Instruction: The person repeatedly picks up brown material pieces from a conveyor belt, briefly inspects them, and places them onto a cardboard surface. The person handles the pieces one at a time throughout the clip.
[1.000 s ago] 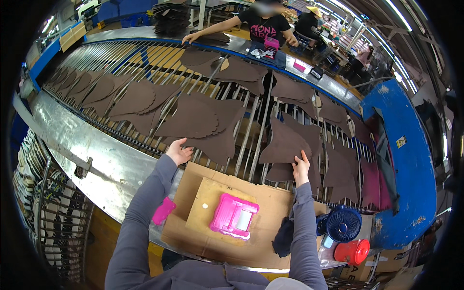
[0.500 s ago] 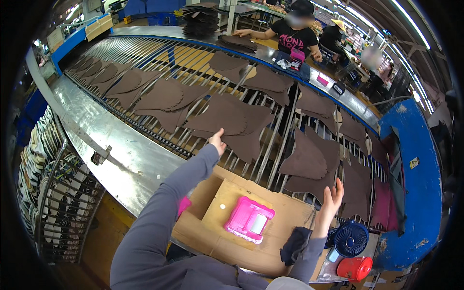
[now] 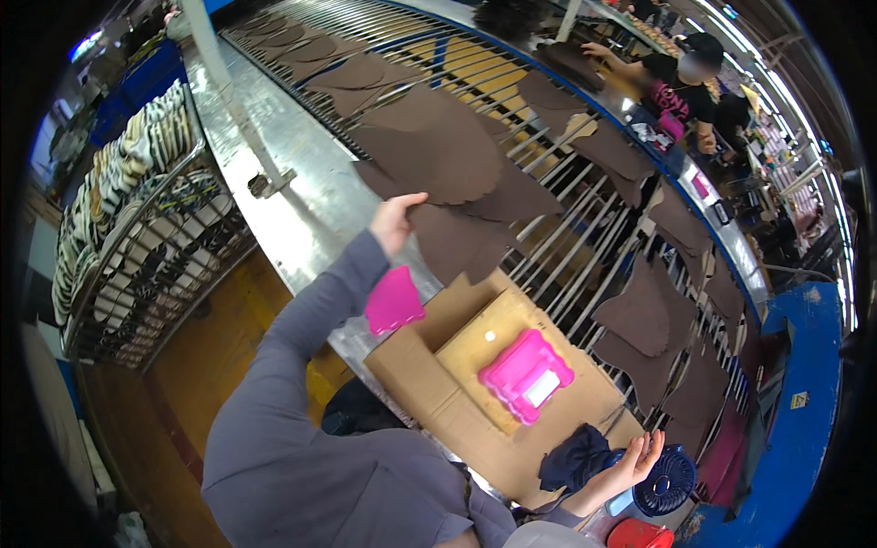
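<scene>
My left hand point(image 3: 397, 221) is closed on the near edge of a dark brown leather-like cut piece point(image 3: 437, 137) with a scalloped rim. Other brown pieces lie under and beside it on the metal roller conveyor point(image 3: 568, 239). Over the near right corner, my right hand point(image 3: 630, 464) is empty with its fingers apart, next to a dark blue fan point(image 3: 665, 482) and a crumpled dark cloth point(image 3: 577, 457). Between the hands, a pink plastic case point(image 3: 526, 376) with a white panel rests on a tan board point(image 3: 457, 352) laid on cardboard.
A pink sheet-like piece point(image 3: 396, 301) sits near my left forearm. A red lidded container point(image 3: 639, 533) stands by the fan. At the left is a wire rack point(image 3: 155, 274) of stacked shoe parts. Across the conveyor a person in black point(image 3: 681, 96) handles brown pieces.
The view has swung left. My left hand has shifted to pieces further left along the conveyor and grips one edge. My right hand has drawn back from the brown pieces toward the fan.
</scene>
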The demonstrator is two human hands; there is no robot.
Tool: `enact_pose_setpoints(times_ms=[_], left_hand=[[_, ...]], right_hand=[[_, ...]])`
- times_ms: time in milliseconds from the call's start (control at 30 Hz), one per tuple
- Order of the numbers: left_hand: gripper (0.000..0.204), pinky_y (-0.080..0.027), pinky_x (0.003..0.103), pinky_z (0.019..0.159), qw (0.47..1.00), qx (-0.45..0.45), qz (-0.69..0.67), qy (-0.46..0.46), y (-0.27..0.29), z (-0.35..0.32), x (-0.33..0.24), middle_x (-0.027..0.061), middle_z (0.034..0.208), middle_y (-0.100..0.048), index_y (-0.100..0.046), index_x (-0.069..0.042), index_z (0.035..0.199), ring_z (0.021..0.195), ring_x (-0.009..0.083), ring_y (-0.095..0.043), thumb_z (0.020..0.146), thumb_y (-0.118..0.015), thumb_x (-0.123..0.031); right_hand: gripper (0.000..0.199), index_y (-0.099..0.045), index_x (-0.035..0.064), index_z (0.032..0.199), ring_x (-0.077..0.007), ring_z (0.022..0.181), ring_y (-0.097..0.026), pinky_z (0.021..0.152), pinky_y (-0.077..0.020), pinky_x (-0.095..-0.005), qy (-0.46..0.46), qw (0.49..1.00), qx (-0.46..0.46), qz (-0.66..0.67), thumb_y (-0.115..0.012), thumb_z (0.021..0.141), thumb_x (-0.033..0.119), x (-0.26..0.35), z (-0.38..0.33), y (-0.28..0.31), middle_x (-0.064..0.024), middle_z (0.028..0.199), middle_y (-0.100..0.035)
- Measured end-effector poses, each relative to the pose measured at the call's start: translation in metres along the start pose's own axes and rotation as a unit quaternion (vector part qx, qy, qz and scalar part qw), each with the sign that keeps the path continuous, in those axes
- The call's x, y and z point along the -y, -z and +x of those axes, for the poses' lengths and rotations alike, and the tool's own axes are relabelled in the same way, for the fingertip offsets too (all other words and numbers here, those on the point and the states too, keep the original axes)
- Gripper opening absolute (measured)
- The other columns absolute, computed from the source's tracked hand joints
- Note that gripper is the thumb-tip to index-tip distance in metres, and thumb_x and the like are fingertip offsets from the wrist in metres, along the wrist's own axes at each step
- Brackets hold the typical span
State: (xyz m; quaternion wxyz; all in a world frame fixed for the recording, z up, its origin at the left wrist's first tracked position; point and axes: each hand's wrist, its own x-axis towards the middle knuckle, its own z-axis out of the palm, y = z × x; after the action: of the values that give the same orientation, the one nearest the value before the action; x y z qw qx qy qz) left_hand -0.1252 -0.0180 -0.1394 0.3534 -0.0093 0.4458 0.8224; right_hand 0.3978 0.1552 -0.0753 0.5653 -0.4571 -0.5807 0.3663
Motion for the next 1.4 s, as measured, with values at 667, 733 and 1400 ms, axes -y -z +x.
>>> enact_pose_setpoints(times_ms=[667, 733, 1400], left_hand=[[0.041, -0.047, 0.036, 0.091, 0.704, -0.237, 0.579, -0.334, 0.166, -0.119, -0.042, 0.0175, 0.111, -0.064, -0.063, -0.003, 0.112, 0.102, 0.0299, -0.062, 0.078, -0.072, -0.024], [0.073, -0.039, 0.042, 0.103, 0.693, -0.241, 0.664, -0.146, 0.188, -0.077, -0.057, 0.021, 0.13, -0.05, -0.052, -0.007, 0.129, 0.127, 0.0372, -0.042, 0.067, -0.081, -0.032], [0.021, -0.055, 0.029, 0.08, 0.961, -0.039, -0.025, -0.273, -0.018, -0.193, -0.066, 0.0061, 0.103, -0.063, -0.058, -0.008, 0.106, 0.09, 0.0142, -0.063, 0.088, -0.069, -0.008]], right_hand=[[0.044, -0.047, -0.0002, 0.135, -0.0228, 0.121, -0.05, 0.104, -0.0365, -0.0354, 0.045, 0.998, 0.049, -0.018, -0.057, 0.093, 0.011, 0.03, -0.049, -0.037, -0.011, 0.132, -0.052], [0.044, -0.047, -0.0006, 0.134, -0.0224, 0.121, -0.05, 0.104, -0.0365, -0.0352, 0.051, 0.998, 0.041, -0.014, -0.057, 0.093, 0.011, 0.032, -0.051, -0.03, -0.0103, 0.133, -0.051], [0.04, -0.063, 0.0087, 0.121, -0.0347, 0.128, -0.046, 0.105, -0.0395, -0.0431, 0.19, 0.865, 0.453, 0.098, -0.067, 0.082, 0.001, 0.133, -0.109, -0.118, -0.0194, 0.142, -0.042]])
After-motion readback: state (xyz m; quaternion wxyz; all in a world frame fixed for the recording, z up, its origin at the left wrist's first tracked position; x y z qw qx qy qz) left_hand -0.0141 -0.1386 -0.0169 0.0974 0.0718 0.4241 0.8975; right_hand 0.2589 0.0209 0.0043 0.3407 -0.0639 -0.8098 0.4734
